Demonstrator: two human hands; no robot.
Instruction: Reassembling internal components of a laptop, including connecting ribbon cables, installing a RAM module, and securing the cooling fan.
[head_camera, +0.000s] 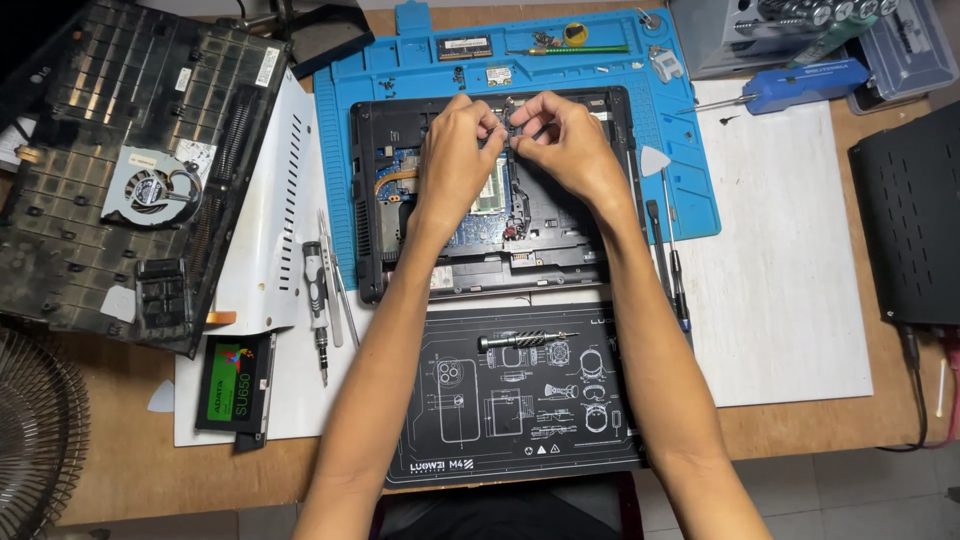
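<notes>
An opened black laptop (590, 250) lies on a blue repair mat (690, 190), its circuit board (470, 225) showing. Both of my hands meet over the laptop's far edge. My left hand (455, 150) and my right hand (565, 140) pinch a small dark part (508, 128) between their fingertips. What exactly the fingers hold is too small to tell.
A removed black bottom cover (110, 110) with a fan (148, 190) lies at left. A solid-state drive (232, 380), screwdrivers (318, 300) and tweezers sit on white paper. A dark mat (520, 400) with a screwdriver lies near me. A black box (910, 210) stands right.
</notes>
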